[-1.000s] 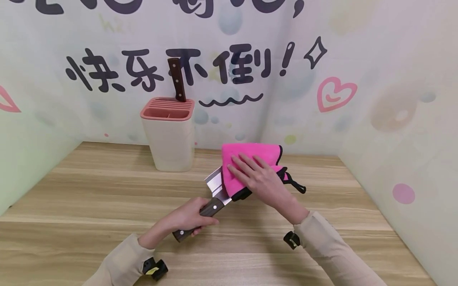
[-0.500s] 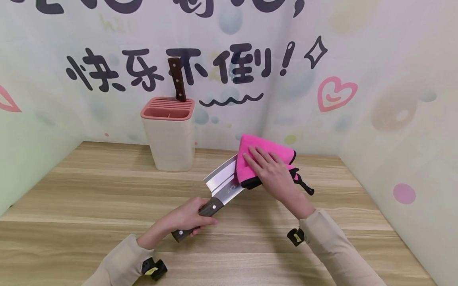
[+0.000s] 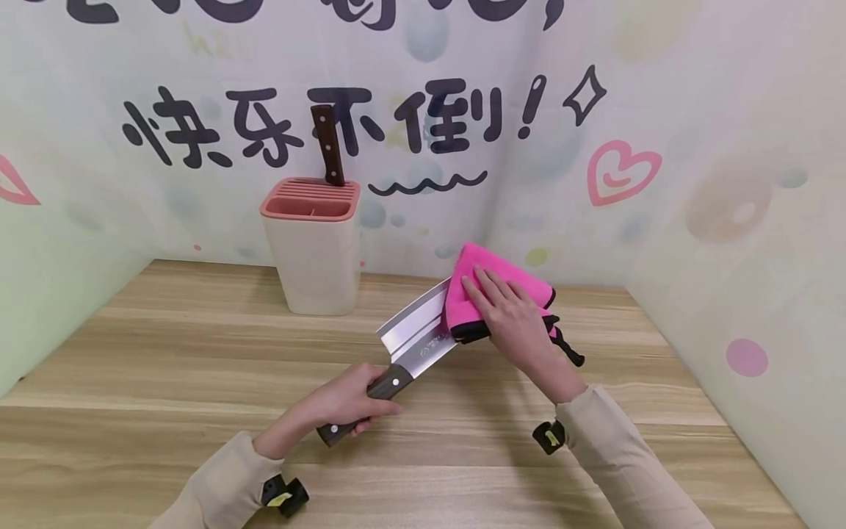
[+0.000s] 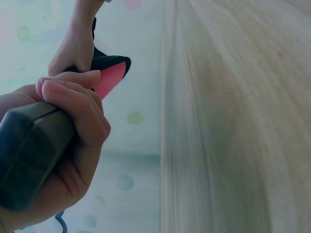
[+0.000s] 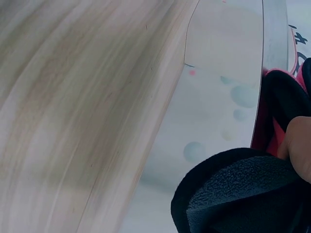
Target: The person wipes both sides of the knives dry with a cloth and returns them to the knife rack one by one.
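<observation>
My left hand (image 3: pixel 346 397) grips the dark riveted handle of a cleaver (image 3: pixel 413 345), its fingers curled round it in the left wrist view. Tilted up to the right, the blade is raised above the table. A pink cloth (image 3: pixel 505 273) with black edging and a hanging loop covers the far part of the blade. On top of this cloth lie the fingers of my right hand (image 3: pixel 518 327). The right wrist view shows the cloth's dark underside (image 5: pixel 238 187) and a digit pressing it from the other side; the blade's tip is hidden.
Behind, against the wall, stands a cream knife holder (image 3: pixel 313 268) with a pink slotted top. One brown knife handle (image 3: pixel 327 145) sticks up from its slots. The wooden table (image 3: pixel 165 382) meets printed walls at the back and both sides.
My right hand and the cloth have slid up and right along the blade towards its far end, uncovering more metal. The left hand and cleaver handle stay nearly still.
</observation>
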### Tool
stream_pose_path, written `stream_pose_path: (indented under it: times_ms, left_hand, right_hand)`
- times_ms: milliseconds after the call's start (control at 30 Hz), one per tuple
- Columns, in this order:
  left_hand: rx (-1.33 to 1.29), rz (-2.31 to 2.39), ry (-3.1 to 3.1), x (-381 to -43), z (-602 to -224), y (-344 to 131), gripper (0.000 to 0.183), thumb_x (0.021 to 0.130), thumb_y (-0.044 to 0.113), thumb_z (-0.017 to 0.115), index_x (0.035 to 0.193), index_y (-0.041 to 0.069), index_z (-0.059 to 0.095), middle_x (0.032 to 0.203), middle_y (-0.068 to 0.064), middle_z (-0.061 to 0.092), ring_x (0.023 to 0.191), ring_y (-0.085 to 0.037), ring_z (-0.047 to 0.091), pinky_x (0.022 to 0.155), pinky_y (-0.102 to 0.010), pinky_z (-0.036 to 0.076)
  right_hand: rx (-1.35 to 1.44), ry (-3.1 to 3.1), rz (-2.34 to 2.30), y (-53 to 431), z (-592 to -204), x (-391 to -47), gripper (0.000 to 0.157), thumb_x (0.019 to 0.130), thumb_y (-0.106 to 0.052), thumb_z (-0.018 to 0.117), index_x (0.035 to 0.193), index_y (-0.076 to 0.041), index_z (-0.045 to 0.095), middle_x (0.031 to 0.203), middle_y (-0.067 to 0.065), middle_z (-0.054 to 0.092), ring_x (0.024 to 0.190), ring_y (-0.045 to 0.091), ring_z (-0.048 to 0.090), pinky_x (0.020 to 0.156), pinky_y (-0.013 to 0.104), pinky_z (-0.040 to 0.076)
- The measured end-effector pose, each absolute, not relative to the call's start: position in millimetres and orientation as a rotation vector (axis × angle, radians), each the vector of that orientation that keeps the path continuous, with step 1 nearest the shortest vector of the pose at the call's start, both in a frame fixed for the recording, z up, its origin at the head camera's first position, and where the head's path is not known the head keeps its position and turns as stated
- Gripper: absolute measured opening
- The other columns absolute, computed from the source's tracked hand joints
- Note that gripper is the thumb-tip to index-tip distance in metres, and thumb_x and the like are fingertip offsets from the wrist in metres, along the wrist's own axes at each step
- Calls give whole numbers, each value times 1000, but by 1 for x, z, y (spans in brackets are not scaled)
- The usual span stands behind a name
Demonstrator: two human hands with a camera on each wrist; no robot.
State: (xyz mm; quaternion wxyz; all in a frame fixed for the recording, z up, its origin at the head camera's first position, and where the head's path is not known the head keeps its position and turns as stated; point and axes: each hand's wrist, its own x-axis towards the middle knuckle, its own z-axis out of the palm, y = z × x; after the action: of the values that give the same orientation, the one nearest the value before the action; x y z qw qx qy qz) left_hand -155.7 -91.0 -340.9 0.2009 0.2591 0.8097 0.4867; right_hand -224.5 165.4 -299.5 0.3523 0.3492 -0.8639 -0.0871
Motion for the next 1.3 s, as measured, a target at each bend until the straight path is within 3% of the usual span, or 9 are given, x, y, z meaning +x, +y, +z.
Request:
stream_pose_path:
  times_ms: [167, 500, 1300]
  left_hand:
    - [728, 1367, 2249, -155, -340, -91, 17, 82, 8, 61, 79, 1, 46, 43, 2, 42, 32, -5, 42, 32, -22, 39]
    - [714, 1364, 2250, -157, -340, -90, 16, 83, 10, 61, 79, 2, 47, 44, 1, 43, 33, -7, 42, 33, -23, 40]
    - [666, 1400, 2230, -158, -339, -89, 19, 83, 12, 61, 78, 2, 47, 43, 1, 43, 33, -6, 41, 33, -22, 39]
  right_hand:
    - [916, -2237, -227, 164, -298, -222, 57, 69, 4, 65, 124, -3, 51, 125, 18, 50, 116, 30, 47, 88, 42, 44]
    - [1019, -2253, -234, 155, -295, -213, 54, 73, -10, 72, 124, -7, 52, 127, 16, 48, 117, 28, 46, 92, 40, 42]
    - [1267, -2210, -369, 132, -291, -189, 51, 78, -5, 66, 126, -13, 51, 130, 8, 48, 120, 23, 43, 95, 37, 39]
